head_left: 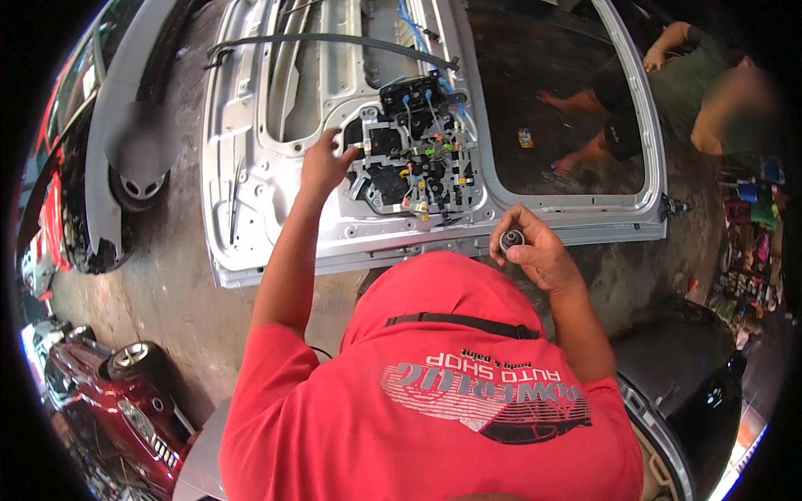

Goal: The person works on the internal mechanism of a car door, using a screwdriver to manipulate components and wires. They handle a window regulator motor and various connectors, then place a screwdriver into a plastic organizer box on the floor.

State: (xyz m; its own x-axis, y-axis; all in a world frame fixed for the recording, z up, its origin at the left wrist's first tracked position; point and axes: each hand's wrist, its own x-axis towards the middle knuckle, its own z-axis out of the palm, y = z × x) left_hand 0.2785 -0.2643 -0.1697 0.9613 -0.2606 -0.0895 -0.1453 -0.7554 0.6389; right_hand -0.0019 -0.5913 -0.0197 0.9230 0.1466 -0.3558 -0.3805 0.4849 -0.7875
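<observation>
A silver car door (280, 221) lies flat in front of me, its inner side facing up. Set into its middle is a black-and-metal mechanism (422, 154) with brackets, small green and yellow clips and blue-ended cables. My left hand (324, 165) is at the left edge of that mechanism, thumb and forefinger apart, with nothing visible between them; whether a fingertip touches a bracket I cannot tell. Near the door's lower edge, my right hand (536, 250) is closed around a small round tool (511, 240) with a pale rim and dark centre. Its other end is hidden in the palm.
A dark rubber strip (334, 38) lies across the door's far part. Past the window frame (572, 200) at right, another person's hand (656, 58) and bare feet show. A grey body panel (104, 159) stands left. A dark red car (125, 409) is lower left; clutter (752, 250) lines the right.
</observation>
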